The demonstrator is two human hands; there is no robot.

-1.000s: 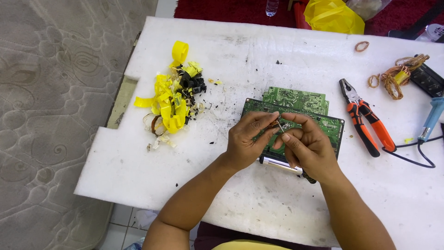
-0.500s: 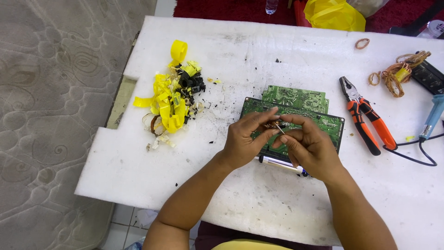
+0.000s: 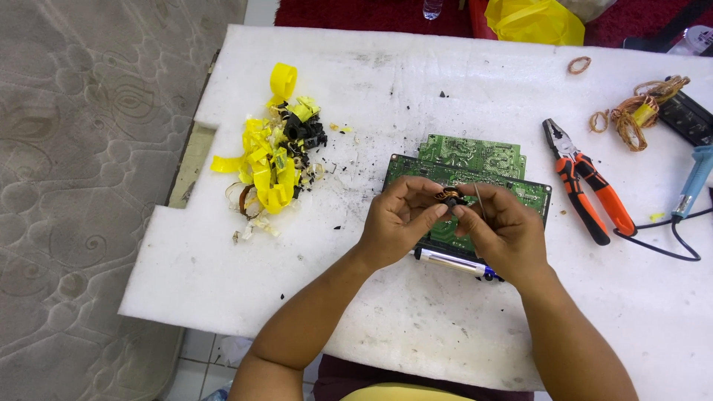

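My left hand (image 3: 401, 221) and my right hand (image 3: 505, 232) meet above a green circuit board (image 3: 532, 194) that lies on a white foam sheet (image 3: 371, 96). Between the fingertips of both hands I pinch a small copper-wound coil (image 3: 446, 196). A thin wire (image 3: 479, 202) stands up from my right fingers. A second green circuit board (image 3: 471, 154) lies partly under the first one, farther from me. A white and blue pen-like tool (image 3: 453, 262) lies under my hands at the near edge of the board.
A heap of yellow tape scraps and black bits (image 3: 273, 157) lies at the left. Orange-handled pliers (image 3: 587, 187) lie to the right, then a blue-handled soldering iron (image 3: 692, 186) with its black cable, copper wire bundles (image 3: 639, 111) and a yellow bag (image 3: 535, 21) at the back.
My hands have shifted slightly and the fingertips have closed tighter around the small coil. Everything else on the sheet lies as before.
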